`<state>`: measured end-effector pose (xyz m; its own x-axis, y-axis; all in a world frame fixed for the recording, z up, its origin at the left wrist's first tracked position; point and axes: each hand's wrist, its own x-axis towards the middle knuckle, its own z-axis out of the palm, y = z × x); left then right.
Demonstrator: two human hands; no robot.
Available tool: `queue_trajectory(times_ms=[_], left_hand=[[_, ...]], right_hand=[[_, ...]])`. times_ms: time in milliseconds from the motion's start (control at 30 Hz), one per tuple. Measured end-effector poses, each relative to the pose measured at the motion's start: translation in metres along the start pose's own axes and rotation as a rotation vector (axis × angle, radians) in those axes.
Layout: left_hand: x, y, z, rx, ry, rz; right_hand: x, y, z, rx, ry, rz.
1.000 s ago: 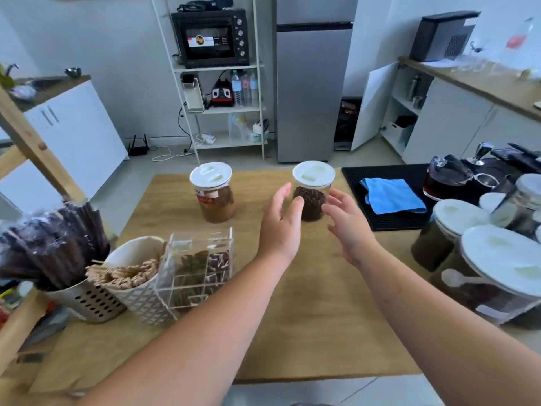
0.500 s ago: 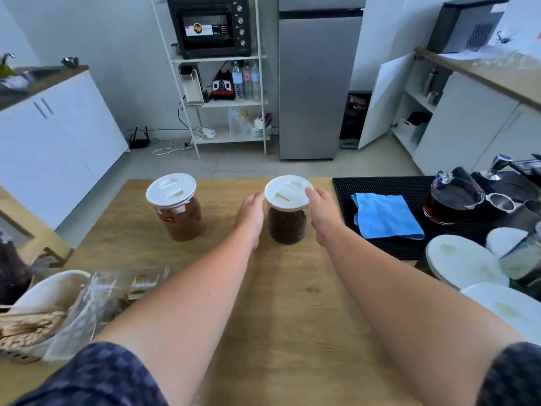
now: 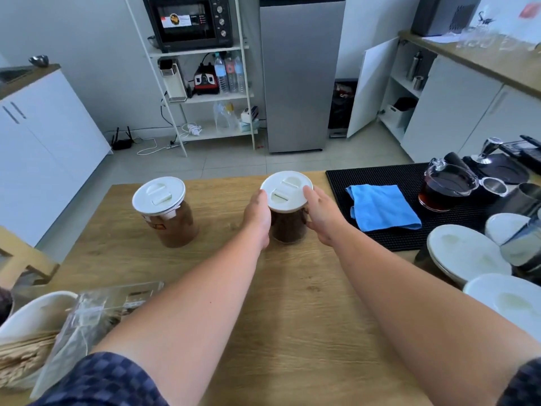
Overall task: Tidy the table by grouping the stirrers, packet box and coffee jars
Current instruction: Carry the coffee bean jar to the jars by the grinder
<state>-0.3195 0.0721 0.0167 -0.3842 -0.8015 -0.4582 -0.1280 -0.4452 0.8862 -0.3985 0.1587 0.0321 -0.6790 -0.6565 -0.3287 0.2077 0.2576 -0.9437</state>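
The work surface is a light wooden table (image 3: 292, 317) in a kitchen with a tiled floor; white cabinets line the left and right walls, and a white shelf rack (image 3: 202, 95) carrying a black toaster oven (image 3: 190, 22) stands beside a grey refrigerator (image 3: 301, 74) at the back. At the table's near-left corner, a white holder of wooden stirrers (image 3: 26, 347) touches a clear packet box (image 3: 96, 320); both are partly cut off by the frame. Two coffee jars with white lids stand at the far edge. The left coffee jar (image 3: 169, 212) holds brown powder and stands apart from the hands. The right coffee jar (image 3: 288, 209) holds dark contents and rests upright on the table. The left hand (image 3: 257, 218) and right hand (image 3: 323, 218) press against its opposite sides, fingers wrapped around the jar. A black rubber mat (image 3: 395, 177) lies just right of it, bearing one folded blue cloth (image 3: 383, 208) and one glass carafe (image 3: 446, 186) of dark liquid. Three white-lidded containers (image 3: 468, 253) occupy the right edge.
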Motion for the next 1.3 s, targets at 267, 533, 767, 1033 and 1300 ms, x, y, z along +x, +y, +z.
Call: queue_trajectory(times_ms=[267,533,767,1033,1300], left_hand=[[-0.047,0.005,0.019,0.116,-0.133,0.046],[-0.091,-0.030,0.036,0.185,-0.321,0.024],[-0.112,-0.046,0.048,0.274,-0.429,0.036],[-0.120,-0.055,0.057,0.279,-0.483,-0.001],[-0.115,-0.065,0.069,0.295,-0.530,-0.019]], right_hand=[[-0.051,0.000,-0.038,0.053,0.120,0.025],[-0.113,0.021,-0.061,0.058,0.380,0.078],[-0.140,0.042,-0.061,0.168,0.560,0.049],[-0.150,0.051,-0.062,0.234,0.662,0.051],[-0.146,0.055,-0.069,0.260,0.702,0.084]])
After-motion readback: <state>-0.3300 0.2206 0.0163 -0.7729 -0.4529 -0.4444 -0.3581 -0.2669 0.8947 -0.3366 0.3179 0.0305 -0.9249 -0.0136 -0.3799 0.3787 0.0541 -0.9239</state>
